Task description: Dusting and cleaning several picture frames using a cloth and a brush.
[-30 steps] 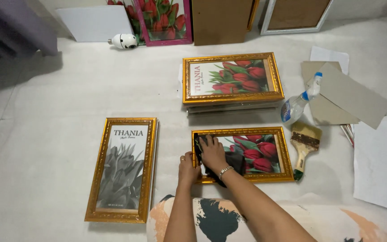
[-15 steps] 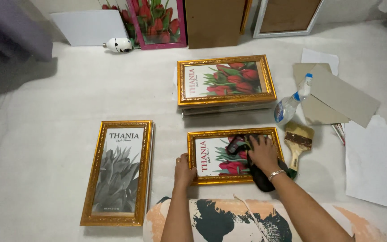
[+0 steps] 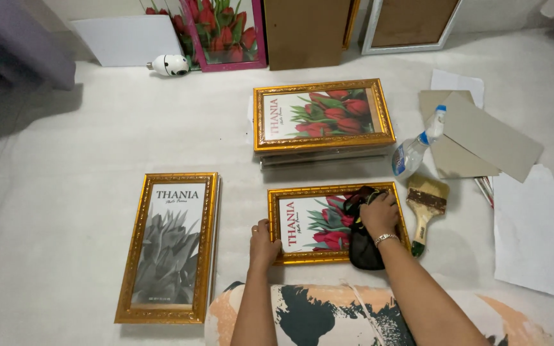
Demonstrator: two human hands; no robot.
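Observation:
A gold picture frame with red tulips (image 3: 315, 224) lies flat on the pale floor in front of me. My left hand (image 3: 263, 242) rests on its lower left corner and holds it still. My right hand (image 3: 379, 213) presses a black cloth (image 3: 361, 247) onto the right part of the glass; the cloth hangs over the frame's lower edge. To the left lies a tall gold frame with a grey plant picture (image 3: 169, 245).
A stack of gold tulip frames (image 3: 322, 118) lies farther away. A spray bottle (image 3: 416, 145) and a paintbrush (image 3: 426, 208) lie right of my frame, with brown card sheets (image 3: 482, 138) and white paper (image 3: 533, 230) beyond. More frames (image 3: 226, 32) lean against the wall.
My right hand has wiped the black cloth from the left part of the glass across to the right part. My left hand has stayed at the lower left corner.

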